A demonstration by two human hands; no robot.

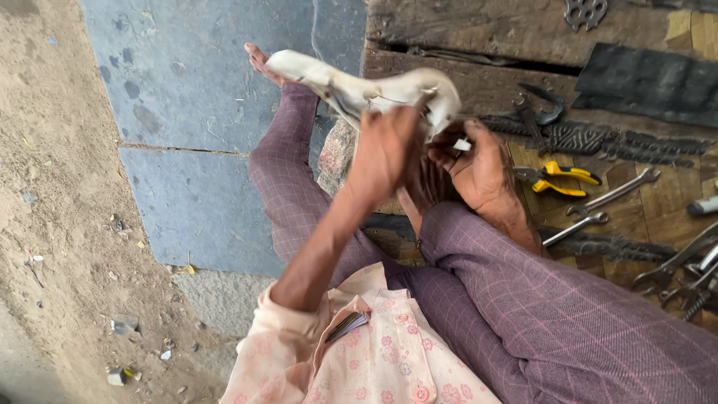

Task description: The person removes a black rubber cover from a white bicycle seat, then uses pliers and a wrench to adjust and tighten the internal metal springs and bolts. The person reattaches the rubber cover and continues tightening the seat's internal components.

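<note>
Holding a worn, cream-coloured shoe [359, 86] up over the lap, the person sits cross-legged at the edge of a low wooden surface [479, 82] strewn with tools. The left hand [385, 150] is closed around the shoe near its heel end, fingers wrapped over the upper. The right hand [479, 168] sits just beside the shoe's heel, partly curled, with a small white piece [462, 144] pinched at the fingertips; how tightly it is held I cannot tell. The shoe lies tilted, its toe pointing away from the surface and toward the grey stone slabs [202, 112].

To work well here, the left hand's grip should stay firm and close to the heel, so the shoe does not twist while the right hand works at it. Keeping the heel turned toward the eyes, as it is, looks sensible.

Counted: one shoe and two hands. Beyond the shoe, on the surface, lie one pair of yellow-handled pliers [561, 178], two spanners [609, 206] just past the pliers, one dark pair of pincers [538, 108], and strips of black tyre tread [598, 138]. A heap of further metal tools [684, 277] lies farther along from the pliers; their number is unclear. One black rubber sheet [651, 82] lies near the surface's far edge.
</note>
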